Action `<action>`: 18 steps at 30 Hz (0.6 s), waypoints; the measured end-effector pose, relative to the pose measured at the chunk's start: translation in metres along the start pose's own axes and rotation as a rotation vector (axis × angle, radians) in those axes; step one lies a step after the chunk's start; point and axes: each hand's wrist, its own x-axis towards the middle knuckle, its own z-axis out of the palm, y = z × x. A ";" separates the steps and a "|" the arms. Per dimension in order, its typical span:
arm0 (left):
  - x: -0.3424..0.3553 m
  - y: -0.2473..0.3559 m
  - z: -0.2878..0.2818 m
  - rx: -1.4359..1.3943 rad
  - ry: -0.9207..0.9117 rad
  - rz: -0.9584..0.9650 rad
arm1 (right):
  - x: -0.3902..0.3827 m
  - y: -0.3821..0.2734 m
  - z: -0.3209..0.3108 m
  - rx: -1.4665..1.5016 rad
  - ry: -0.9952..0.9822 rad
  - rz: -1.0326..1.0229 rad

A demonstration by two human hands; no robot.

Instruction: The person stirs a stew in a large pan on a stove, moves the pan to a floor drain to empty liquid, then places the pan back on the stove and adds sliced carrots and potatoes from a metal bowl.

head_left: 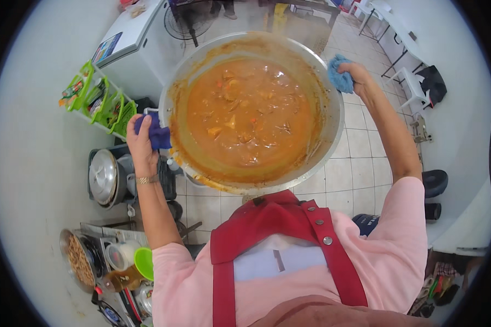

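A large metal cooking pot (334,117) is held up in front of me, well above the tiled floor. Thick orange-brown stew (251,109) with chunks fills part of it, and sauce is smeared on the inner wall and near rim. My left hand (141,143) is closed around a purple cloth (159,133) at the pot's left side, where a bit of handle shows. On the right side, my right hand (355,76) grips a blue cloth (340,73) against the rim. The handle under the blue cloth is hidden.
To the left stand a white chest freezer (131,32), a green tiered rack (101,103) and a lidded pot (103,174). A counter at lower left bears a pan of brown pieces (77,259). White stools (409,84) and a fan (186,22) are farther off.
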 end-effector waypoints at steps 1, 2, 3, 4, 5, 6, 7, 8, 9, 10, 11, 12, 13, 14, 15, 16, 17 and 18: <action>0.018 -0.010 0.012 0.005 -0.011 -0.010 | 0.012 0.003 -0.008 0.011 0.020 0.018; 0.035 -0.022 0.025 0.006 -0.042 -0.018 | 0.024 0.007 -0.017 0.018 0.032 0.024; 0.052 -0.033 0.036 0.006 -0.072 -0.027 | 0.035 0.012 -0.026 0.053 0.057 -0.015; 0.072 -0.045 0.053 0.013 -0.099 -0.056 | 0.050 0.004 -0.035 0.081 0.079 -0.066; 0.090 -0.056 0.070 0.006 -0.113 -0.057 | 0.068 -0.004 -0.045 0.080 0.085 -0.073; 0.107 -0.068 0.088 0.001 -0.126 -0.057 | 0.086 -0.013 -0.055 0.087 0.088 -0.083; 0.117 -0.078 0.109 0.004 -0.138 -0.071 | 0.102 -0.012 -0.070 0.099 0.103 -0.079; 0.127 -0.085 0.131 0.027 -0.139 -0.142 | 0.117 -0.009 -0.084 0.103 0.118 -0.072; 0.139 -0.094 0.150 0.052 -0.139 -0.213 | 0.134 -0.007 -0.098 0.096 0.158 -0.071; 0.158 -0.104 0.166 0.044 -0.139 -0.193 | 0.159 -0.022 -0.105 0.085 0.175 -0.097; 0.172 -0.123 0.178 0.022 -0.135 -0.184 | 0.176 -0.030 -0.107 0.091 0.179 -0.097; 0.187 -0.141 0.189 -0.001 -0.131 -0.176 | 0.194 -0.037 -0.109 0.059 0.178 -0.098; 0.197 -0.149 0.202 0.051 -0.122 -0.131 | 0.209 -0.047 -0.111 0.024 0.181 -0.103; 0.208 -0.158 0.214 0.050 -0.130 -0.128 | 0.229 -0.051 -0.116 0.028 0.187 -0.109; 0.220 -0.168 0.224 0.012 -0.124 -0.138 | 0.252 -0.052 -0.122 0.055 0.170 -0.133; 0.232 -0.179 0.232 -0.026 -0.107 -0.151 | 0.275 -0.052 -0.126 0.078 0.146 -0.151; 0.247 -0.190 0.245 -0.044 -0.105 -0.148 | 0.299 -0.056 -0.133 0.074 0.150 -0.150; 0.264 -0.200 0.258 -0.047 -0.104 -0.151 | 0.325 -0.061 -0.140 0.056 0.179 -0.126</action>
